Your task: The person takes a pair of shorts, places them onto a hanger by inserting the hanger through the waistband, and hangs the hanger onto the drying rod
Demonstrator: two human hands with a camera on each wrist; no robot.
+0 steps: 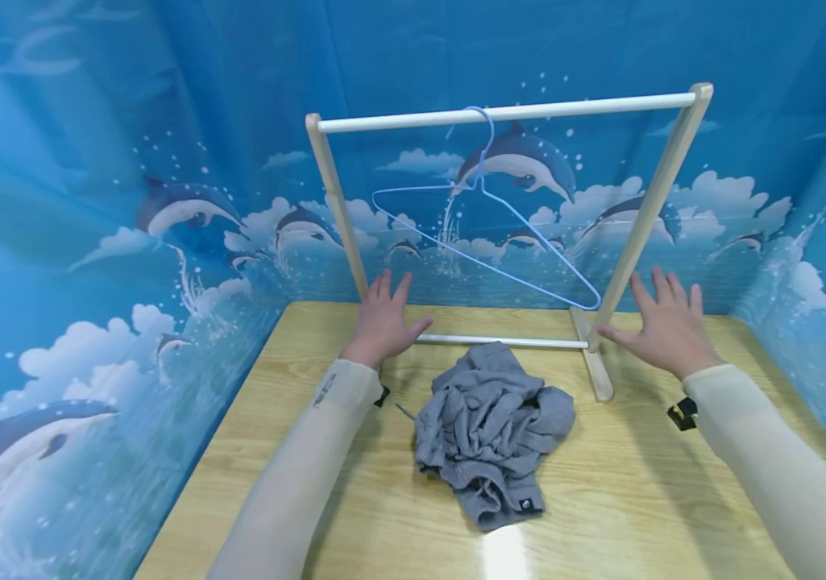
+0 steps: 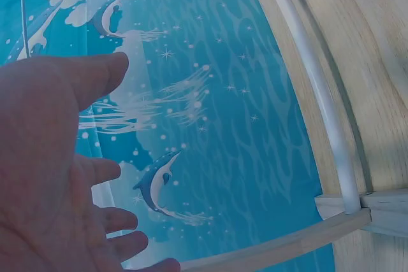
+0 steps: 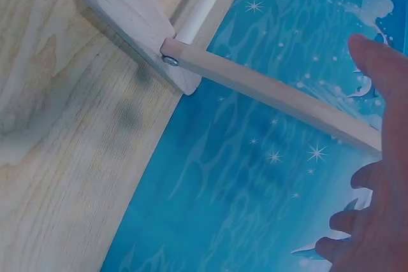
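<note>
A small clothes rack stands at the back of the table, with wooden posts (image 1: 648, 217) and a white top bar (image 1: 565, 110). From that bar hangs a light blue wire hanger (image 1: 483, 173), tilted down to the right. My left hand (image 1: 381, 322) is by the left post, fingers spread and straight, holding nothing. On the other side my right hand (image 1: 666, 330) is spread beside the right post, its thumb close to the wood; contact cannot be told. Between my forearms a crumpled grey garment (image 1: 492, 427) with a small black label lies on the table.
The wooden table (image 1: 253, 451) meets blue dolphin-print curtains (image 1: 166, 322) at the left, back and right. A white lower bar (image 2: 319, 93) joins the rack's bases. The right wooden foot (image 3: 127, 23) points toward the front of the table.
</note>
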